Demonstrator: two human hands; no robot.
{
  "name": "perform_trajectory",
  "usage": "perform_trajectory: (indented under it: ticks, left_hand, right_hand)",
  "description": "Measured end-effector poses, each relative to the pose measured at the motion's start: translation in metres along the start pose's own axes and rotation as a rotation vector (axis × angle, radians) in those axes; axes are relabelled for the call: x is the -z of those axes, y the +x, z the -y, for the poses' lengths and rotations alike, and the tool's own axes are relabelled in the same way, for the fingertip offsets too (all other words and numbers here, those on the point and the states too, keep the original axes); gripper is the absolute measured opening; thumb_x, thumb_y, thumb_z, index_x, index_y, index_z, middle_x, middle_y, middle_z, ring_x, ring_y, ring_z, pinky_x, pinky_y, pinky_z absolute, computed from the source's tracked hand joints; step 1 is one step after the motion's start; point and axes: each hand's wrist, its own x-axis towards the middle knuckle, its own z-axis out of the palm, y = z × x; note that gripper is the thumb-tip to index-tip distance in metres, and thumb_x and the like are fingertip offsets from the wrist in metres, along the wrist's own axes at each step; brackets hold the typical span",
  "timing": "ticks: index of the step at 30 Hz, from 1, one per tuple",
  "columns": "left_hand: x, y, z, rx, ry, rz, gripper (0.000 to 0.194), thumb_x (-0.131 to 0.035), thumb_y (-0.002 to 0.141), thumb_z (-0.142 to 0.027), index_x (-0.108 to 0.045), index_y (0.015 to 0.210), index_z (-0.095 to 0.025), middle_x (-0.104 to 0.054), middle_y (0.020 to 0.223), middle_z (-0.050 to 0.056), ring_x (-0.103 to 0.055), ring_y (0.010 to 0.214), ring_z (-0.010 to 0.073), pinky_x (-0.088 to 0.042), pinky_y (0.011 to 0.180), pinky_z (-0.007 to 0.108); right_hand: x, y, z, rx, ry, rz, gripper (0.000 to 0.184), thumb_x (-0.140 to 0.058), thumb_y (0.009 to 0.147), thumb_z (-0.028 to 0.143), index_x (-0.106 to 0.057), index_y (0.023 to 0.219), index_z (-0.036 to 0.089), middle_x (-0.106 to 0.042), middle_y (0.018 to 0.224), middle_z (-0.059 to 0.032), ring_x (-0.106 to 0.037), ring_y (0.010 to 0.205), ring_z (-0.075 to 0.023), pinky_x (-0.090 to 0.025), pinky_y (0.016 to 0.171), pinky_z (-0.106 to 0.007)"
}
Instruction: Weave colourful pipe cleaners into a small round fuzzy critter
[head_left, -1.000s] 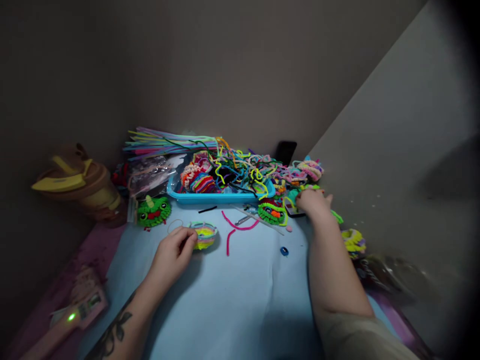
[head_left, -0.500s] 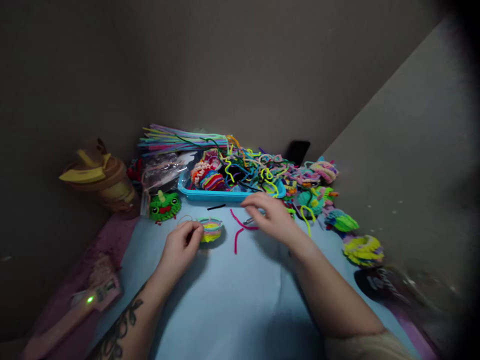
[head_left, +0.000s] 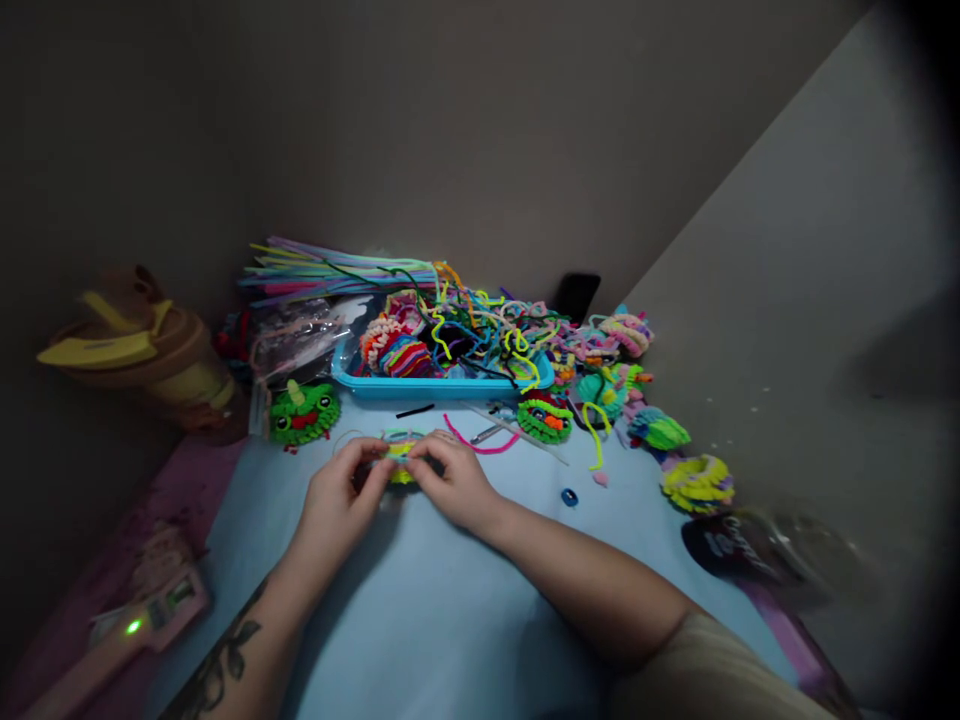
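Note:
Between my two hands is a small striped pipe-cleaner piece [head_left: 403, 451], yellow with pale blue and other pastel bands. My left hand [head_left: 346, 487] pinches its left side between thumb and fingers. From the right, my right hand [head_left: 455, 480] grips the same piece, fingertips close to those of the left. Just beyond the right hand lie a curved magenta pipe cleaner [head_left: 491, 450] and a metal tool [head_left: 489, 433], partly under it. A short black strip [head_left: 415, 411] rests behind the hands.
A blue tray [head_left: 442, 387] heaped with coloured pipe cleaners stands at the back. Green pipe-cleaner faces [head_left: 304, 415] sit beside it, and several coiled pieces [head_left: 697, 484] line the right. A brown cup [head_left: 150, 350] and a pink device [head_left: 161, 610] are at left.
My right hand has moved left and down from above the magenta pipe cleaners to the striped piece. One short magenta length no longer shows. The whole view has shifted slightly.

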Motion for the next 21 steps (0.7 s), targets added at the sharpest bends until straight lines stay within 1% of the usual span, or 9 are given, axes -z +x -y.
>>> perform_trajectory:
  ticks: [3,5,7,10,12,16,19,21]
  left_hand:
    - [0.004,0.001,-0.003,-0.009,0.027,0.010,0.022,-0.052,0.081,-0.037,-0.061,0.074,-0.018,-0.059,0.068,0.002,-0.054,0.064,0.0164,-0.039,0.059,0.026]
    - [0.007,0.002,-0.006,-0.026,0.032,0.027,0.023,-0.053,0.079,-0.036,-0.061,0.067,-0.018,-0.058,0.065,0.002,-0.053,0.065,0.0167,-0.038,0.060,0.026]
    - [0.008,0.003,-0.007,-0.001,0.002,0.049,0.022,-0.055,0.077,-0.036,-0.061,0.065,-0.018,-0.058,0.064,0.002,-0.053,0.066,0.0168,-0.038,0.060,0.026]
    - [0.009,0.004,-0.006,0.121,-0.100,0.091,0.023,-0.056,0.076,-0.038,-0.063,0.070,-0.017,-0.059,0.067,0.002,-0.053,0.065,0.0161,-0.038,0.059,0.025]
    - [0.009,0.005,-0.004,0.181,-0.194,0.091,0.024,-0.056,0.076,-0.039,-0.062,0.073,-0.016,-0.059,0.068,0.002,-0.052,0.064,0.0150,-0.038,0.059,0.024]
    - [0.009,0.007,0.002,0.222,-0.313,0.025,0.025,-0.060,0.073,-0.040,-0.060,0.073,-0.016,-0.057,0.066,0.000,-0.050,0.060,0.0128,-0.037,0.056,0.022]
    - [0.008,0.007,0.006,0.232,-0.341,0.019,0.025,-0.063,0.070,-0.039,-0.062,0.076,-0.015,-0.058,0.067,0.001,-0.051,0.061,0.0129,-0.038,0.056,0.022]
    - [0.008,0.007,0.007,0.221,-0.319,0.004,0.024,-0.062,0.071,-0.038,-0.063,0.077,-0.015,-0.059,0.069,0.002,-0.052,0.063,0.0137,-0.039,0.059,0.023]
  right_hand:
    - [0.003,0.002,-0.001,-0.054,0.030,0.008,0.009,-0.055,0.080,0.017,-0.060,0.074,0.019,-0.059,0.073,-0.0014,-0.054,0.075,-0.0160,-0.042,0.071,-0.028]
    - [0.006,0.004,-0.003,-0.097,0.087,0.047,0.009,-0.055,0.080,0.019,-0.060,0.072,0.018,-0.058,0.073,-0.0011,-0.053,0.074,-0.0154,-0.041,0.069,-0.027]
    - [0.009,0.005,-0.005,-0.132,0.150,0.102,0.011,-0.055,0.079,0.022,-0.060,0.071,0.018,-0.057,0.072,-0.0006,-0.052,0.072,-0.0148,-0.040,0.068,-0.027]
    - [0.014,0.006,-0.009,-0.183,0.224,0.151,0.013,-0.056,0.079,0.026,-0.059,0.070,0.017,-0.055,0.071,0.0002,-0.051,0.070,-0.0140,-0.039,0.066,-0.026]
    - [0.016,0.006,-0.010,-0.231,0.286,0.135,0.015,-0.056,0.079,0.029,-0.058,0.070,0.018,-0.053,0.068,0.0013,-0.049,0.066,-0.0131,-0.038,0.063,-0.025]
    - [0.017,0.005,-0.013,-0.298,0.415,0.056,0.019,-0.058,0.077,0.035,-0.055,0.070,0.018,-0.050,0.065,0.0026,-0.046,0.062,-0.0119,-0.037,0.060,-0.024]
    - [0.015,0.004,-0.016,-0.303,0.441,0.003,0.020,-0.059,0.077,0.037,-0.055,0.072,0.018,-0.052,0.068,0.0015,-0.047,0.064,-0.0126,-0.037,0.061,-0.024]
    - [0.014,0.003,-0.019,-0.299,0.435,-0.013,0.020,-0.060,0.077,0.038,-0.056,0.074,0.018,-0.053,0.070,0.0007,-0.047,0.066,-0.0133,-0.037,0.062,-0.025]
